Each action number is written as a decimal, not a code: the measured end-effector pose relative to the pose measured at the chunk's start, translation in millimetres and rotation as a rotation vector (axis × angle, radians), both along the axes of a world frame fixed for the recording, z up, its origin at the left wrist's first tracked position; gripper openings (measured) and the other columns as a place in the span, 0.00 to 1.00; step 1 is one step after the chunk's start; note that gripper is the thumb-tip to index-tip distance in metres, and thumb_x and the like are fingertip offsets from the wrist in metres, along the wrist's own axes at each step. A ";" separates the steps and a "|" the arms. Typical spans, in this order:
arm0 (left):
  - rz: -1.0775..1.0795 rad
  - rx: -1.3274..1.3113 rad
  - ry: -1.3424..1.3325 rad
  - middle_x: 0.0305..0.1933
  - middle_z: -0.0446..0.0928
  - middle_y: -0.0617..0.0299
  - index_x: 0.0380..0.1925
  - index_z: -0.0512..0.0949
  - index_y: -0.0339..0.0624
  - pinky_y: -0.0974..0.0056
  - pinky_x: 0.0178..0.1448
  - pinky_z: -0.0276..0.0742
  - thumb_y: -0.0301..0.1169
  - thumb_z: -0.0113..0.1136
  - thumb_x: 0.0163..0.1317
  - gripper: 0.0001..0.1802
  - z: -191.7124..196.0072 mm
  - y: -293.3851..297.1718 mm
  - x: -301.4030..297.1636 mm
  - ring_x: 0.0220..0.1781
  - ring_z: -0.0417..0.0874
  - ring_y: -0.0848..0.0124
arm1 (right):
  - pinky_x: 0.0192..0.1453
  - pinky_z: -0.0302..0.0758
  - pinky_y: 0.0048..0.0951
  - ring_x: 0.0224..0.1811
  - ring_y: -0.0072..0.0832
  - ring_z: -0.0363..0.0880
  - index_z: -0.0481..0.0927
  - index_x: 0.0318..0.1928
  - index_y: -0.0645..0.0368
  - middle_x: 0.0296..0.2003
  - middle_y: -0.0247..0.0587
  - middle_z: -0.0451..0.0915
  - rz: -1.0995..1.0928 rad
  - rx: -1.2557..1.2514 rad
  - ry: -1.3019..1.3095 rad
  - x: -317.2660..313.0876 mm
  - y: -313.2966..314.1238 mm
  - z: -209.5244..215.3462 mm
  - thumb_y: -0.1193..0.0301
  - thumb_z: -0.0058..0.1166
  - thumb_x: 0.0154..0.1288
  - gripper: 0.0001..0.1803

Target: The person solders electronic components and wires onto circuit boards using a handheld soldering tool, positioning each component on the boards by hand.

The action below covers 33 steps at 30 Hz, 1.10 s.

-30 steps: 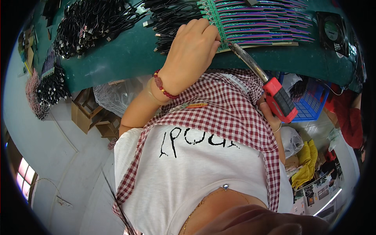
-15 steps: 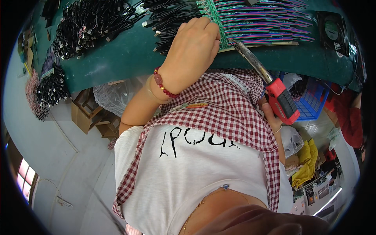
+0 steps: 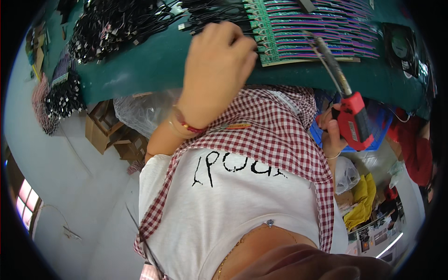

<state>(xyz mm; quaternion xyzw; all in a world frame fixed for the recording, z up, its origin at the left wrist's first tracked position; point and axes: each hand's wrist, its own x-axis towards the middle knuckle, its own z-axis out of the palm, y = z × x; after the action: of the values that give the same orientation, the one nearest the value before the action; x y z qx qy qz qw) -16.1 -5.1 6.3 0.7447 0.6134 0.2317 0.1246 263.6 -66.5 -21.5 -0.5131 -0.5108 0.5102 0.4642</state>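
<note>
My right hand (image 3: 330, 133) is wrapped around the handle of a red and black soldering gun (image 3: 357, 121). The gun's long metal barrel points up and left, its tip above the near rows of thin coloured wires (image 3: 322, 44). Those wires run rightward from a row of small green circuit boards (image 3: 267, 42) on the table. Beside the boards' left edge hovers my left hand (image 3: 217, 70), slightly blurred, fingers curled inward. Whatever its fingertips pinch is hidden behind the hand. Black cables (image 3: 217, 11) lie just beyond it, left of the boards.
A large heap of black cables (image 3: 107, 30) covers the left of the green table (image 3: 154, 70). More cable bundles (image 3: 65, 93) hang off its left edge. A black fan-like unit (image 3: 400, 49) sits at the right. Below are a blue crate (image 3: 380, 126) and cardboard boxes (image 3: 100, 128).
My right hand and the soldering gun have shifted right and down, its tip drawing away from the boards' edge. My left hand has moved slightly left, off the boards.
</note>
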 end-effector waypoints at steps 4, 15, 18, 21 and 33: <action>0.309 0.175 0.288 0.35 0.75 0.58 0.34 0.77 0.43 0.58 0.43 0.70 0.28 0.59 0.51 0.09 -20.5 15.0 -71.1 0.40 0.74 0.57 | 0.24 0.64 0.24 0.19 0.22 0.63 0.66 0.48 0.71 0.18 0.35 0.66 -0.022 0.048 0.121 -9.9 18.1 6.7 0.73 0.50 0.58 0.19; 0.237 0.137 0.013 0.39 0.76 0.59 0.29 0.72 0.37 0.64 0.43 0.71 0.23 0.55 0.51 0.04 -27.6 7.7 -125.7 0.37 0.77 0.62 | 0.23 0.61 0.22 0.19 0.21 0.60 0.63 0.47 0.67 0.17 0.34 0.63 0.021 0.059 0.163 -20.3 33.7 13.7 0.69 0.48 0.61 0.18; 0.062 0.121 -0.039 0.36 0.78 0.58 0.31 0.72 0.37 0.68 0.41 0.72 0.24 0.54 0.52 0.05 -23.7 14.5 -119.0 0.35 0.77 0.66 | 0.23 0.61 0.22 0.18 0.21 0.60 0.63 0.47 0.67 0.17 0.34 0.63 0.045 0.050 0.196 -27.1 38.8 16.9 0.69 0.48 0.61 0.18; 0.191 -0.042 -0.128 0.35 0.77 0.58 0.33 0.73 0.37 0.68 0.40 0.72 0.23 0.54 0.53 0.06 -29.1 14.3 -121.6 0.35 0.78 0.67 | 0.23 0.61 0.22 0.19 0.21 0.60 0.63 0.47 0.67 0.17 0.35 0.63 0.058 0.080 0.211 -29.2 40.3 19.1 0.69 0.47 0.61 0.18; -0.123 -0.093 -0.781 0.28 0.72 0.65 0.28 0.72 0.33 0.77 0.28 0.62 0.20 0.54 0.53 0.02 -3.2 4.8 -7.2 0.25 0.67 0.82 | 0.36 0.74 0.25 0.30 0.26 0.76 0.67 0.49 0.69 0.29 0.42 0.77 0.047 -0.079 0.340 -100.3 82.6 40.0 0.81 0.54 0.54 0.20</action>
<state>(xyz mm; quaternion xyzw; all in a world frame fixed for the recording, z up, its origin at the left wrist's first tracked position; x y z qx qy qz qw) -23.3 -0.3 3.1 0.6295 0.4838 0.4616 0.3956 163.3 16.1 18.4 -0.4251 -0.4164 0.6199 0.5115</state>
